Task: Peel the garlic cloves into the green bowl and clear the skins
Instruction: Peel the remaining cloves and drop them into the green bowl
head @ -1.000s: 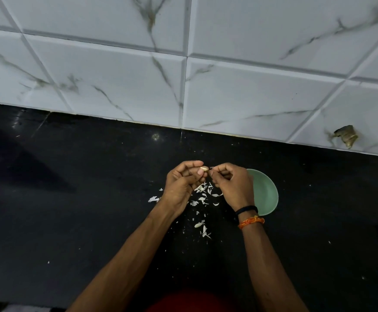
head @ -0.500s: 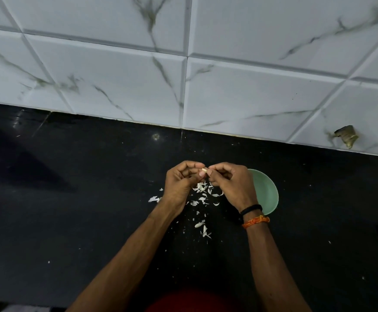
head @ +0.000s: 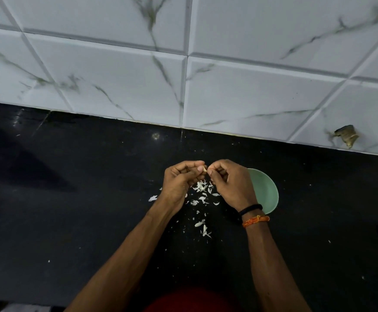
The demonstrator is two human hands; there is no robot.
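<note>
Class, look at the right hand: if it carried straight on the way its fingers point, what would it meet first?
The right hand points left, so it would probably first meet the garlic clove it is pinching, then the left hand right behind it.

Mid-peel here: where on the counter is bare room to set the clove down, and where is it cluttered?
Bare black counter lies left of the left hand, up to the tiled wall, and right of the green bowl. Crowded: garlic skins litter the strip beneath and between both hands; the right hand covers the bowl's near side.
</note>
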